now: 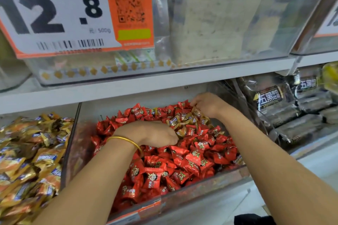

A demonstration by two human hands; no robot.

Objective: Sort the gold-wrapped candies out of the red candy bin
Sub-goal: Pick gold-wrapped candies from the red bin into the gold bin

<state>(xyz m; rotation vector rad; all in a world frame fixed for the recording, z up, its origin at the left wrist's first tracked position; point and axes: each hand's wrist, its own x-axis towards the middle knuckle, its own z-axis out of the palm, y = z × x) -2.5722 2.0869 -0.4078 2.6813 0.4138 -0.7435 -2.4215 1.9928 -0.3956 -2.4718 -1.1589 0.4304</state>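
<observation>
Two hands work the red candy bin [182, 193] at lower centre. The left hand [155, 133], a gold bangle [126, 140] at its wrist, curls over the heap; whether it holds anything cannot be told. Just beyond, gold-wrapped candies [182, 119] cluster among the red, and the right hand [206, 105] pinches one there. Light, crinkly and likely slippery, they look best taken by a crimped wrapper end.

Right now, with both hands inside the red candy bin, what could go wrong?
1. The gold-wrapped candies lie mixed among red candies, so the right hand may lift red ones too.
2. The left hand rests on the heap; its sweep could push red candies over the bin's front wall.
3. Gold pieces buried deeper may be missed.
</observation>
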